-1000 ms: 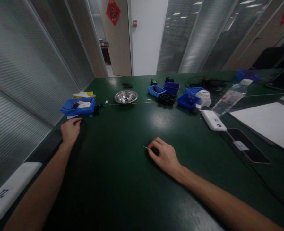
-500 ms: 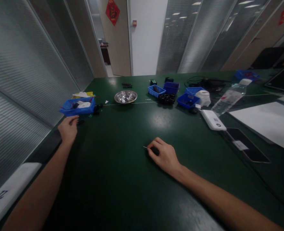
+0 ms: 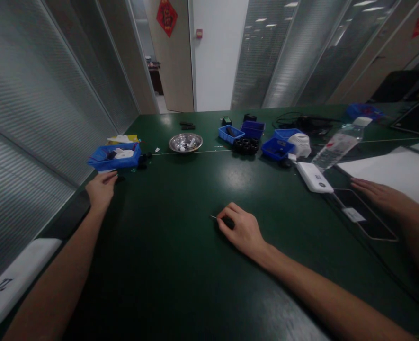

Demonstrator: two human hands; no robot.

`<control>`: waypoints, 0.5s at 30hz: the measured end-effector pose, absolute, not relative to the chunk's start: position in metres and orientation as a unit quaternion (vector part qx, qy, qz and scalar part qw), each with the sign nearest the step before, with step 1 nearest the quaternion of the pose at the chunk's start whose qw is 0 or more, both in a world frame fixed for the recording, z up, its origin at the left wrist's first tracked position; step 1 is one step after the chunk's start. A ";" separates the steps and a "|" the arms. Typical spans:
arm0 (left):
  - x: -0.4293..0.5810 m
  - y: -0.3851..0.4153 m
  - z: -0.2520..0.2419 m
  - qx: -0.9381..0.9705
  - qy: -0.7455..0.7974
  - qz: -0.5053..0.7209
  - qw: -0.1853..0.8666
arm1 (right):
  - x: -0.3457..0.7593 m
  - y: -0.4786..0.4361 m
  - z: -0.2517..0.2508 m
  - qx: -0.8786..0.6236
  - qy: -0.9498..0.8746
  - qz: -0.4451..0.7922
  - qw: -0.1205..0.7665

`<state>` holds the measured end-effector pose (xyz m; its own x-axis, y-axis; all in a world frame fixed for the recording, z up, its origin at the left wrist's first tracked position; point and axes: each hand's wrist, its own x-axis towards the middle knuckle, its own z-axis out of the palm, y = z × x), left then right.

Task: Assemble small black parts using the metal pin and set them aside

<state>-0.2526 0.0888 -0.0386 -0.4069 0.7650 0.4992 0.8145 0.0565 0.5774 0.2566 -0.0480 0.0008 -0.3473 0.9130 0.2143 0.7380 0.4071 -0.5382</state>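
Observation:
At the left, my left hand (image 3: 102,188) is closed in a pinch just in front of a blue basket (image 3: 115,163) of small parts and white pieces. Whatever its fingertips may hold is too small to make out. A dark flat piece (image 3: 120,179) lies beside those fingertips. Near the middle, my right hand (image 3: 240,229) rests on the dark green table (image 3: 173,265), fingers curled round a small tool with a thin metal tip (image 3: 212,217) pointing left. Most of that tool is hidden in the palm, so its kind cannot be told.
A steel bowl (image 3: 185,143) holds small items. Blue trays (image 3: 254,129), black round parts (image 3: 245,146), a water bottle (image 3: 340,144) and a white power bank (image 3: 315,177) stand behind. Another person's hand (image 3: 387,194) reaches in over a phone (image 3: 365,215) and white paper (image 3: 372,163).
Another person's hand has come in from the right over the paper and phone, and the paper has shifted. Both of my hands have stayed almost still.

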 end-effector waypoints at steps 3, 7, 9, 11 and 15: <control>-0.249 0.087 -0.035 -0.576 -0.709 -0.401 0.070 | 0.257 -0.048 0.001 -0.516 -0.801 0.177 0.247; -0.247 0.084 -0.034 -0.588 -0.709 -0.377 0.101 | 0.256 -0.048 0.002 -0.521 -0.800 0.169 0.246; -0.249 0.084 -0.035 -0.580 -0.725 -0.360 0.093 | 0.255 -0.048 0.002 -0.523 -0.800 0.168 0.241; -0.250 0.083 -0.036 -0.573 -0.738 -0.348 0.078 | 0.254 -0.048 0.002 -0.524 -0.800 0.171 0.239; -0.250 0.082 -0.035 -0.561 -0.749 -0.346 0.065 | 0.253 -0.049 0.003 -0.523 -0.799 0.175 0.240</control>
<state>-0.2496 0.0816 -0.0345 -0.3613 0.7960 0.4857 0.8856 0.1299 0.4459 0.2531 -0.0486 0.0027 -0.3372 0.9199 0.2003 0.7512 0.3912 -0.5317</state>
